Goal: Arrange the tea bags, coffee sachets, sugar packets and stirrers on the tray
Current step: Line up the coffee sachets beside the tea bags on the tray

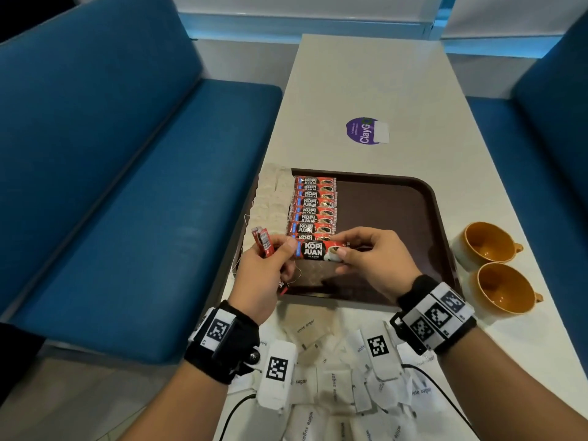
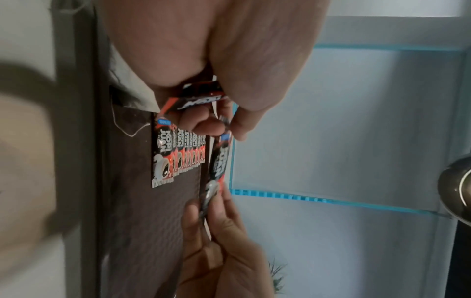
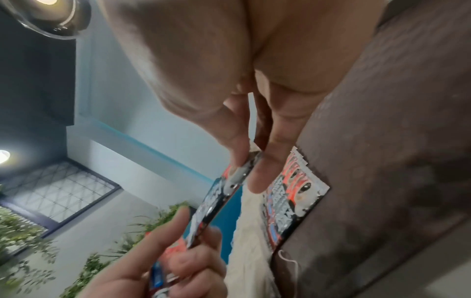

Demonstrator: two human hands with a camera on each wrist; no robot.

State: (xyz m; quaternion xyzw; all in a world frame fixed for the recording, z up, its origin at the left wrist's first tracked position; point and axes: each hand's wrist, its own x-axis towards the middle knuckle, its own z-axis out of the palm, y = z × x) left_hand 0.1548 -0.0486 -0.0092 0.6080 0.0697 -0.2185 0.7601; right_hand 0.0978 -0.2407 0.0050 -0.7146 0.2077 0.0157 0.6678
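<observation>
A brown tray (image 1: 397,198) holds a column of several red coffee sachets (image 1: 315,205) with pale tea bags (image 1: 270,198) along its left rim. My left hand (image 1: 270,262) grips a small bunch of coffee sachets (image 1: 263,241) and pinches the left end of one more coffee sachet (image 1: 318,249). My right hand (image 1: 366,253) pinches that sachet's right end just above the near end of the column. The held sachet (image 2: 219,161) (image 3: 219,201) shows edge-on in both wrist views. White sugar packets (image 1: 334,386) lie on the table near me.
Two orange cups (image 1: 490,246) stand on the cream table (image 1: 366,84) right of the tray. A purple round sticker (image 1: 366,130) lies beyond the tray. Blue benches (image 1: 127,186) flank the table. Black cables run from my wristbands.
</observation>
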